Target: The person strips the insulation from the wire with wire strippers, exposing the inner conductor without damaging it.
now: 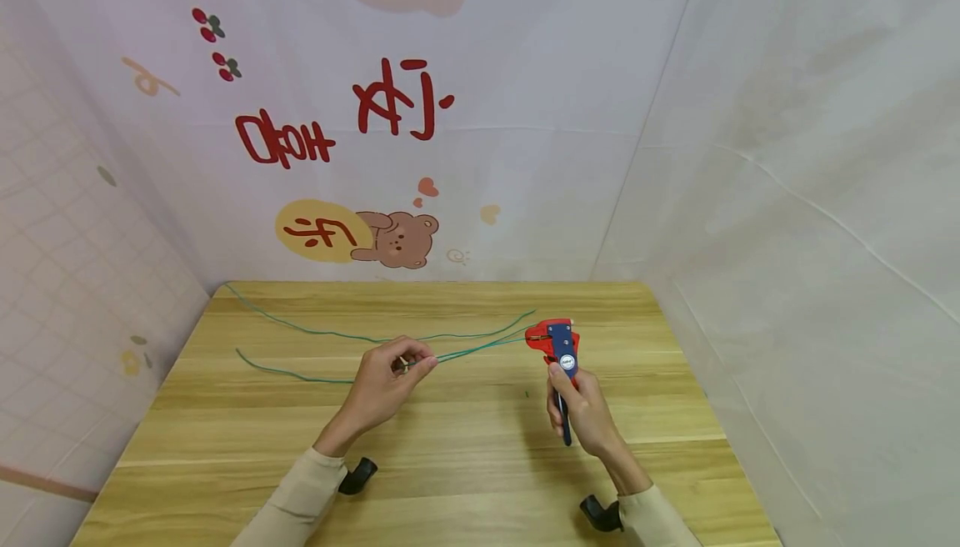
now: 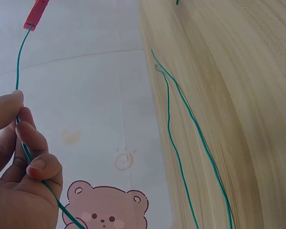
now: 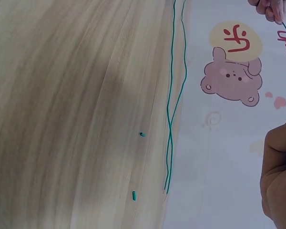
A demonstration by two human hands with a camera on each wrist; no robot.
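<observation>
My left hand (image 1: 381,384) pinches a thin green wire (image 2: 17,67) between thumb and fingers, and the wire also runs across the curled fingers below. From there it stretches to the right, its far end at the red jaws of a wire stripper (image 1: 561,345). My right hand (image 1: 588,415) grips that red and dark blue tool by its handles, thumb on the near side. In the right wrist view only part of this hand shows, and the tool is out of frame. Two more green wires (image 3: 170,86) lie on the table behind the hands, crossing near their bare copper-coloured ends.
Short green insulation bits (image 3: 134,195) lie on the wooden table (image 1: 465,464). A white printed cloth wall (image 1: 525,197) rises at the table's back edge, with more cloth at both sides. Black curved pieces (image 1: 358,476) sit beside the sleeves.
</observation>
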